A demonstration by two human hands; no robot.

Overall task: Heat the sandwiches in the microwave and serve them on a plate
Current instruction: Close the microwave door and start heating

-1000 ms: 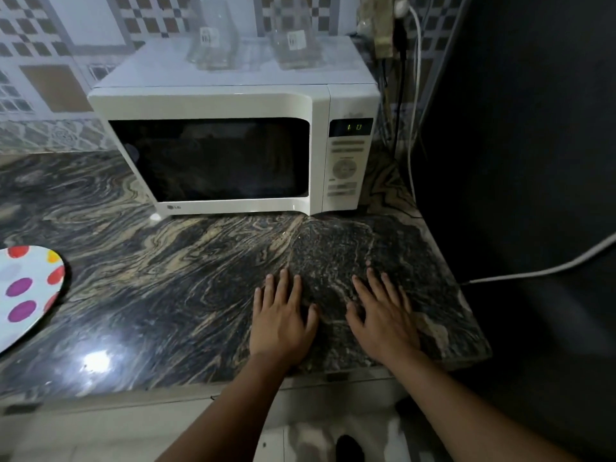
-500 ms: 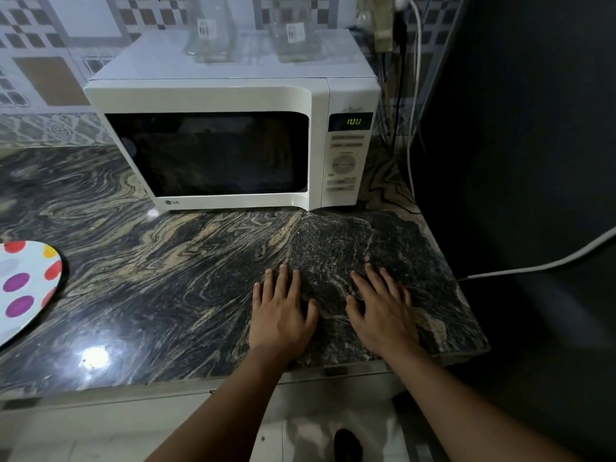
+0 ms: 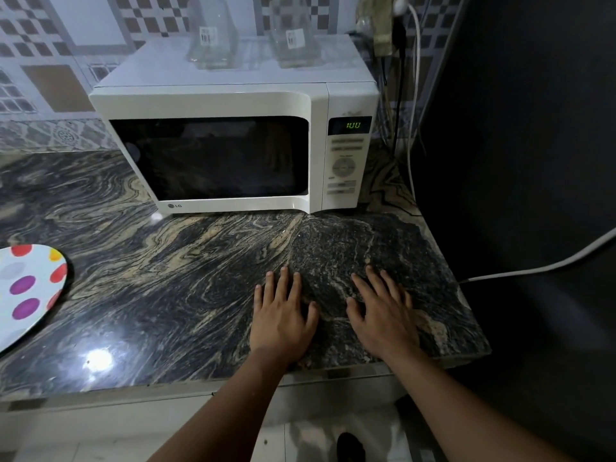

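A white microwave (image 3: 233,105) stands at the back of the dark marbled counter (image 3: 173,288), its door shut and its window dark. Its green display (image 3: 352,125) reads 1:00. No sandwich shows through the window. A white plate with coloured dots (image 3: 30,288) lies at the left edge, partly cut off, with nothing on the part I see. My left hand (image 3: 281,315) and my right hand (image 3: 383,311) lie flat, palms down, side by side near the counter's front right edge. Both hold nothing and their fingers are spread.
Two clear glass jars (image 3: 213,31) (image 3: 295,31) stand on top of the microwave. Cables (image 3: 413,95) hang down to its right from a wall socket. A white cable (image 3: 533,268) crosses the dark wall to the right. The counter ends just right of my right hand.
The camera view shifted slightly, so the microwave sits a little lower in frame. The display went from a partial reading to 1:00. Both hands stay flat in place.
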